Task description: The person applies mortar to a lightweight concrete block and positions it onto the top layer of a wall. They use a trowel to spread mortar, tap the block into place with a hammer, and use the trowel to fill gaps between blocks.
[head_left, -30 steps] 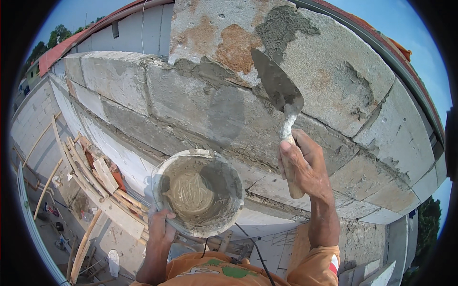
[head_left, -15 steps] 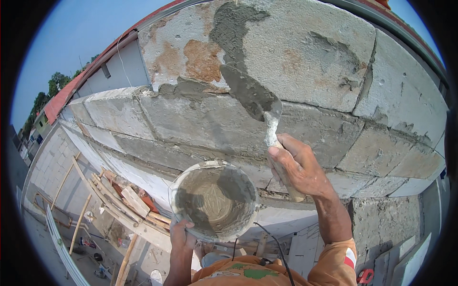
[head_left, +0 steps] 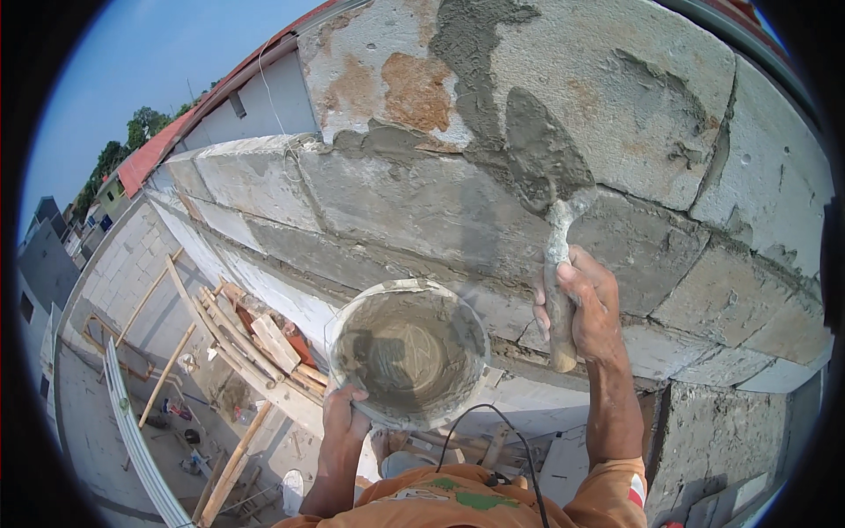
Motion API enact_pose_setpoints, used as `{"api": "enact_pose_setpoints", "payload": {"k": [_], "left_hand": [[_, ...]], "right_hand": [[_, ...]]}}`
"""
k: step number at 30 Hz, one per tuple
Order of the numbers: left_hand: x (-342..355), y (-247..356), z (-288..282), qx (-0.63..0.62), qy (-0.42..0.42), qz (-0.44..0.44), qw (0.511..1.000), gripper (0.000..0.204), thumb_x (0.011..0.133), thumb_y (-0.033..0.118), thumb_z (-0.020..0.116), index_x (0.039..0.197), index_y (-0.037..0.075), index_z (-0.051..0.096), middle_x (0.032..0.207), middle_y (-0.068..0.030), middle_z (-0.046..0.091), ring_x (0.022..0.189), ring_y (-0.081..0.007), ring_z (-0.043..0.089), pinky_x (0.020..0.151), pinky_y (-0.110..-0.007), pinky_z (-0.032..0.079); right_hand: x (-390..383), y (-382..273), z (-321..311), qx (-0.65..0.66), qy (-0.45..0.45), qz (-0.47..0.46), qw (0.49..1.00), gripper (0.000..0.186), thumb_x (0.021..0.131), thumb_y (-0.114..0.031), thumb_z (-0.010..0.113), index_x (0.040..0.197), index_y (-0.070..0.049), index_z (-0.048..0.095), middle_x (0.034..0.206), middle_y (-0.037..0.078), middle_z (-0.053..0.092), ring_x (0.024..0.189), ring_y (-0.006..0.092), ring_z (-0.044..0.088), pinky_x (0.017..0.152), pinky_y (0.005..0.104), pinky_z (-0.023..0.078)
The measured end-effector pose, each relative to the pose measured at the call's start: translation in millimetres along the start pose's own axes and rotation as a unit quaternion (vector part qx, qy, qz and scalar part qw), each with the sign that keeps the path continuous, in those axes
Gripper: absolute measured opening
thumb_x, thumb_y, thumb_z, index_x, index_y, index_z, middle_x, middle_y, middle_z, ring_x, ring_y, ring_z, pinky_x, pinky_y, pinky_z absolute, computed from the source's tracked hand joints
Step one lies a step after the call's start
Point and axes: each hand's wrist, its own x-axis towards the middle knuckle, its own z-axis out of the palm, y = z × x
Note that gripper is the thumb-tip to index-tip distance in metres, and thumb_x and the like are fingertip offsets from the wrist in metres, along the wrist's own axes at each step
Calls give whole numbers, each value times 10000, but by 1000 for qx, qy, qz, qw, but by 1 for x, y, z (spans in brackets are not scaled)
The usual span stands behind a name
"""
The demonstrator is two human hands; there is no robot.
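Note:
My right hand [head_left: 588,304] is wrapped round the wooden handle of a pointed trowel [head_left: 544,145]. The trowel's mortar-smeared blade points up and lies over the block wall [head_left: 387,198], beside a patch of wet mortar [head_left: 471,66]; whether it touches the wall I cannot tell. Below and to the left, my left hand [head_left: 345,412] grips the rim of a bucket [head_left: 482,378] close to my body. Grey mortar [head_left: 387,339] coats the bucket's inner wall and bottom. Most of my left fingers are hidden under the rim.
Bamboo poles and planks [head_left: 220,330] lean at the lower left, above a cluttered floor far below. Long pale pipes [head_left: 136,431] run along the left. A dark cable [head_left: 493,407] loops before my orange shirt. A red roof [head_left: 158,150] edges the wall's far side.
The trowel has swung from slanting up-left to nearly upright and moved right along the wall. My view has turned slightly left. The bucket stays in my left hand.

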Motion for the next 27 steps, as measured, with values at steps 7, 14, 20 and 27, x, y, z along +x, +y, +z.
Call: {"api": "enact_pose_setpoints", "payload": {"k": [7, 14, 20, 27], "left_hand": [[-23, 18, 31, -9, -5, 37, 999, 624, 722, -154, 426, 1327, -33, 514, 1078, -166, 620, 959, -291, 650, 894, -424, 552], [-34, 23, 42, 13, 21, 32, 999, 652, 755, -169, 434, 1388, -26, 484, 1058, -124, 606, 894, -220, 629, 847, -352, 555], [-49, 32, 70, 96, 16, 66, 993, 619, 756, -172, 453, 1357, -43, 522, 1057, -121, 639, 850, -175, 635, 759, -305, 549], [-52, 24, 74, 159, -12, 126, 979, 645, 748, -155, 475, 1380, -40, 522, 1109, -121, 650, 874, -159, 633, 732, -272, 521]], "right_hand": [[-8, 69, -8, -13, 19, 86, 996, 289, 1007, -277, 549, 1016, 7, 602, 767, 62, 619, 575, 132, 560, 499, 287, 461], [-60, 95, -21, -517, -111, -14, 849, 310, 946, -219, 664, 1140, 23, 640, 810, 159, 631, 659, 238, 638, 612, 373, 525], [-35, 107, -1, -748, -206, -170, 607, 415, 838, -101, 683, 1237, -8, 621, 951, 113, 607, 861, 275, 691, 707, 465, 557], [-32, 124, 45, -811, -320, -167, 461, 407, 841, -123, 675, 1221, 5, 602, 1020, 123, 594, 914, 228, 666, 770, 396, 532]]}}
